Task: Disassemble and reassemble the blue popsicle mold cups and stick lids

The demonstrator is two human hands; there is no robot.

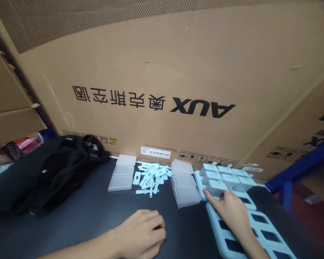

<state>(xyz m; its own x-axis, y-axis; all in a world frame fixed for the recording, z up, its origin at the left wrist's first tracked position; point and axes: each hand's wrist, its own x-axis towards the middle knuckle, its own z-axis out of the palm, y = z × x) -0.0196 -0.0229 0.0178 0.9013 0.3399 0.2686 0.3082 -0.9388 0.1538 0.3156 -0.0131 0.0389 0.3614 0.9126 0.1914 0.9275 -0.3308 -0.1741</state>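
My right hand [233,210] is at the front of a light-blue ice pop mould block [216,187], with thumb and fingers closed around its lower edge. That block sits in a light-blue holder frame [198,183] beside several similar blocks with small handles [239,181] on top. Under my right wrist lies a second light-blue frame [216,225] with rectangular openings. My left hand [142,233] rests on the black table [91,230], fingers loosely curled and nothing visible in them. Between the hands, farther back, is a pile of light-blue sticks [152,176].
Translucent plastic lids or trays lie in a left stack [121,178] and a right stack [186,189] beside the sticks. A black bag [56,169] covers the table's left side. A large cardboard box [151,79] stands behind, and a blue metal bar [302,167] runs at right.
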